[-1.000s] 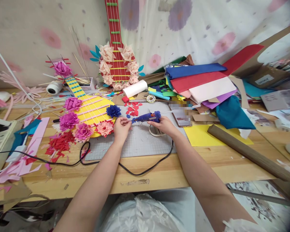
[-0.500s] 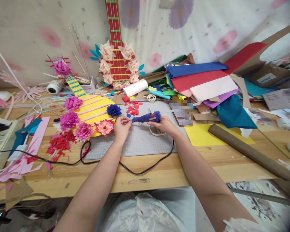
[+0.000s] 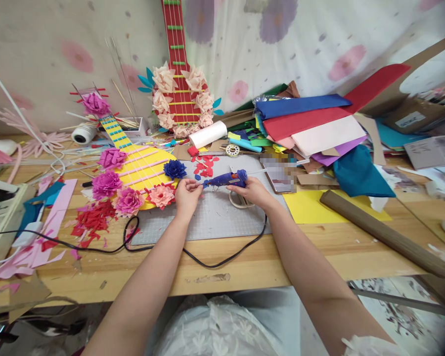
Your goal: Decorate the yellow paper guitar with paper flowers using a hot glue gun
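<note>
My right hand [image 3: 255, 191] is wrapped round a blue glue gun [image 3: 225, 179] whose nozzle points left. My left hand [image 3: 187, 194] pinches something small at the nozzle tip; I cannot make out what it is. Both hands hover over a grey cutting mat [image 3: 211, 220]. The gun's black cord [image 3: 193, 257] loops across the mat and the wooden table [image 3: 244, 267]. Just left of my left hand lies a yellow paper guitar [image 3: 141, 168] with pink, purple and blue paper flowers on it.
A red paper guitar [image 3: 178, 74] with peach flowers leans on the wall. A pile of coloured paper sheets [image 3: 311, 128] lies at the back right, a brown rolled tube [image 3: 378, 232] at the right, red scraps [image 3: 92, 222] and pink strips at the left.
</note>
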A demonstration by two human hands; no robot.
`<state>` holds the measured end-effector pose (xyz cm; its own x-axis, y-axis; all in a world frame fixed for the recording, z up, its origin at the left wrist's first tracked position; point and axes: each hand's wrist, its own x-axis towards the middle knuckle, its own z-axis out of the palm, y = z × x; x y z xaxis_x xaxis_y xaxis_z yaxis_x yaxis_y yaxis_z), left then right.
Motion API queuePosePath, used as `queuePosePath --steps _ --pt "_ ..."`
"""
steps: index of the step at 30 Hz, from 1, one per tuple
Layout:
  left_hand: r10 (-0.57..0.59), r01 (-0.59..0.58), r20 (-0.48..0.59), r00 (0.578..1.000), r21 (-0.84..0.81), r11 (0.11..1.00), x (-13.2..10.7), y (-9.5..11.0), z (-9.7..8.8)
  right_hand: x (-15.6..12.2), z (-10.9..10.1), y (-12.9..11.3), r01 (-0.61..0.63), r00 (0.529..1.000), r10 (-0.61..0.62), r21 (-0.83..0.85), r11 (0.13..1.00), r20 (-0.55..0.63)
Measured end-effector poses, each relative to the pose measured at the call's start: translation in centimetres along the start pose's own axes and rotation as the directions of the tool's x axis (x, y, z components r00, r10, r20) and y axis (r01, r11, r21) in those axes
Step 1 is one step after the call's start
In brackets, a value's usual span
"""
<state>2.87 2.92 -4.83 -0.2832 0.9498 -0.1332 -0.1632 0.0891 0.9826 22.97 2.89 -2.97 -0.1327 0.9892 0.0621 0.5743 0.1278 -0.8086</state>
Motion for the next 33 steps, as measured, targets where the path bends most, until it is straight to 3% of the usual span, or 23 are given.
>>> queuePosePath --steps 25,28,30,33 --pt "0.023 -0.023 -0.006 1.000 -0.003 1.000 -0.1 0.0 -0.1 -0.4 -0.8 0.1 0.019 0.998 -0.018 -0.030 0.999 0.052" --pt "0.016 -0.016 -0.008 1.000 -0.005 1.000 -0.1 -0.1 -0.1 -0.2 -1.0 0.5 -0.013 1.000 0.013 -0.006 1.000 -0.026" --pt "0.012 -0.013 -0.009 1.000 -0.008 1.000 0.0 -0.1 -0.1 0.2 -1.2 1.2 -0.073 0.986 0.071 -0.009 0.997 -0.152" --pt "0.021 -0.022 -0.006 1.000 -0.014 1.000 0.0 -0.1 -0.1 0.9 -1.4 2.3 -0.200 0.915 0.157 -0.079 0.977 -0.370"
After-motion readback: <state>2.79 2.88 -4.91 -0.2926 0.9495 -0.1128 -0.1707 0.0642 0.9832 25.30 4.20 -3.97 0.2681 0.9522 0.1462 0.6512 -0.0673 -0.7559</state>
